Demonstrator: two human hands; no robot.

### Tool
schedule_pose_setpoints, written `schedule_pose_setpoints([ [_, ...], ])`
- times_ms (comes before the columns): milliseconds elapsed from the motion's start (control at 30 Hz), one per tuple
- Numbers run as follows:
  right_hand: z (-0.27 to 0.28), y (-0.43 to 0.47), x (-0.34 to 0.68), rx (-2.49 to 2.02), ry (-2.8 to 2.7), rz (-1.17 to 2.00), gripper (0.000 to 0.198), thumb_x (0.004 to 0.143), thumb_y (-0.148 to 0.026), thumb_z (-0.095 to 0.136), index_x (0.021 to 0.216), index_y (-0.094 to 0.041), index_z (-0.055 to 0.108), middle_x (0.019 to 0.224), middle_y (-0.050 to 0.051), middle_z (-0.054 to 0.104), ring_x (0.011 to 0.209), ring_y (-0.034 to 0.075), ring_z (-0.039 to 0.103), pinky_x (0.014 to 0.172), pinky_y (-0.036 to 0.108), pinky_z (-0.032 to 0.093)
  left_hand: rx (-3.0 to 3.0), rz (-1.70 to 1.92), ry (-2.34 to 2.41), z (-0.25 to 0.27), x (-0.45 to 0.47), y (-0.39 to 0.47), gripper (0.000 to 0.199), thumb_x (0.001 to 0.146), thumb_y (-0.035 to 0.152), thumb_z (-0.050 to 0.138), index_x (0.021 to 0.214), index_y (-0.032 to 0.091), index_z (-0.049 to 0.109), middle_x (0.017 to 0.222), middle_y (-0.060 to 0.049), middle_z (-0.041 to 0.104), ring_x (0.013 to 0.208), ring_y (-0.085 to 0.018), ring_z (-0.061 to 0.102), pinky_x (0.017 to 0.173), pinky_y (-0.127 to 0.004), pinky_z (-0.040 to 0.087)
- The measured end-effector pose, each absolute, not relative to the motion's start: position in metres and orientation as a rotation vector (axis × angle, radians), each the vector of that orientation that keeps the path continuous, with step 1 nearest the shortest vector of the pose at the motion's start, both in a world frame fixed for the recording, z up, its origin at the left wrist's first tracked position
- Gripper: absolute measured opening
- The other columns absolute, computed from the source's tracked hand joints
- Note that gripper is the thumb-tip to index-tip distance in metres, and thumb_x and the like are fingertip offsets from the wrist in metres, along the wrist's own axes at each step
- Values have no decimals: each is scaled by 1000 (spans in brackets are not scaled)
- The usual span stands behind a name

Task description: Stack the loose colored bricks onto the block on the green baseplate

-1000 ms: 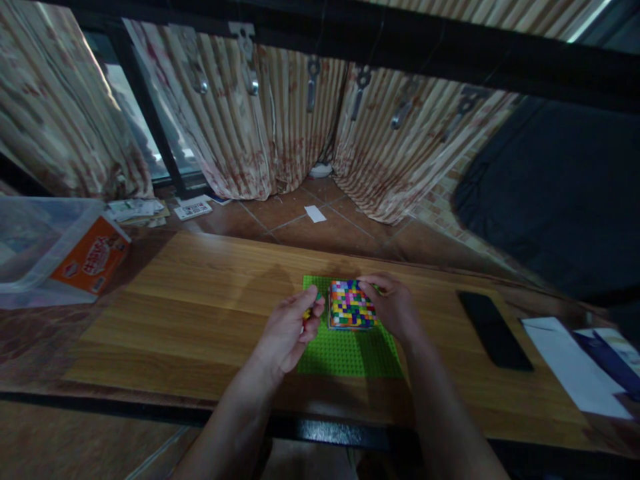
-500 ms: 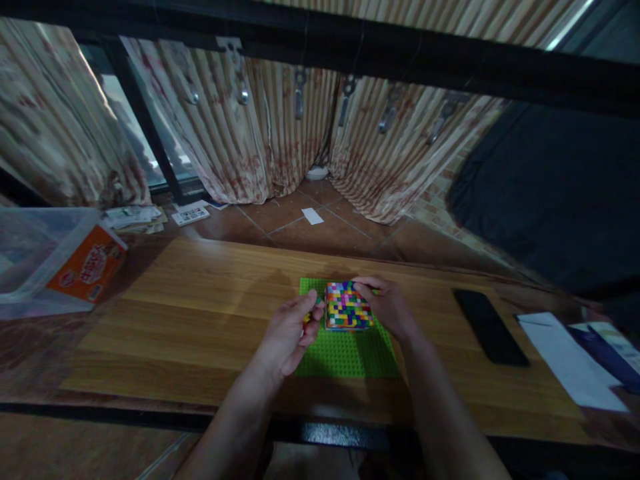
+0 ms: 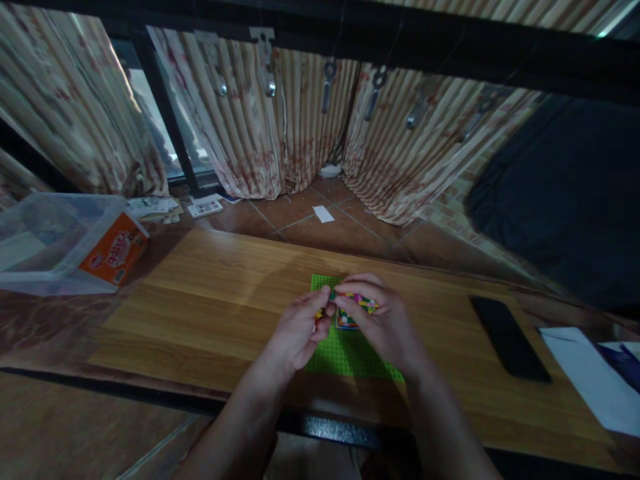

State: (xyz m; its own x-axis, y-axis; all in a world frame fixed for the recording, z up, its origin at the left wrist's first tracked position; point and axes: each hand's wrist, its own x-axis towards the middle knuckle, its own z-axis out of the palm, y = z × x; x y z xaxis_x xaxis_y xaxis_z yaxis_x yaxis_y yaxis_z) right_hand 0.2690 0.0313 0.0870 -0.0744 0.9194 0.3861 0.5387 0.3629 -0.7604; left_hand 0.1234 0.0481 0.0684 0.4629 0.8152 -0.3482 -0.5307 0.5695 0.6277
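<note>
My left hand (image 3: 299,327) is closed around several small toy bricks; a yellow one (image 3: 319,314) shows between its fingers. A dark green toy brick (image 3: 333,295) sits at my left thumb tip, where the fingertips of my right hand (image 3: 377,313) meet it in a pinch. Behind and below the right hand is a block built of multicoloured toy bricks (image 3: 346,321), largely hidden by that hand. The block stands on a green studded baseplate (image 3: 333,357) on the wooden tabletop (image 3: 210,300).
A black phone-like slab (image 3: 510,339) lies to the right, with white paper (image 3: 590,373) beyond it. At the far left stands a clear plastic bin (image 3: 65,260) with an orange label. A dark bar with metal hooks (image 3: 327,87) crosses above, before striped curtains (image 3: 295,133).
My right hand has moved left from the far right corner of the brick block to my left fingertips, covering much of the block. The whole view has shifted slightly.
</note>
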Motion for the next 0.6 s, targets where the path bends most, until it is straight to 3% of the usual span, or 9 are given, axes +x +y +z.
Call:
schedule_pose_setpoints([
  [400, 79, 34, 267, -1302, -1717, 580, 13, 85, -28, 58, 88, -27, 71, 94, 2, 65, 93, 18, 61, 85, 35, 47, 511, 847, 670, 70, 124, 48, 32, 68, 39, 75, 71, 12, 57, 61, 4, 48, 38, 2, 31, 33, -11, 12],
  [600, 72, 42, 297, -1396, -1510, 269, 12, 81, -32, 62, 83, -23, 70, 93, 3, 65, 90, 19, 61, 84, 36, 47, 491, 861, 681, 70, 120, 49, 31, 71, 38, 72, 81, 10, 64, 61, 4, 47, 39, 2, 31, 33, -11, 13],
])
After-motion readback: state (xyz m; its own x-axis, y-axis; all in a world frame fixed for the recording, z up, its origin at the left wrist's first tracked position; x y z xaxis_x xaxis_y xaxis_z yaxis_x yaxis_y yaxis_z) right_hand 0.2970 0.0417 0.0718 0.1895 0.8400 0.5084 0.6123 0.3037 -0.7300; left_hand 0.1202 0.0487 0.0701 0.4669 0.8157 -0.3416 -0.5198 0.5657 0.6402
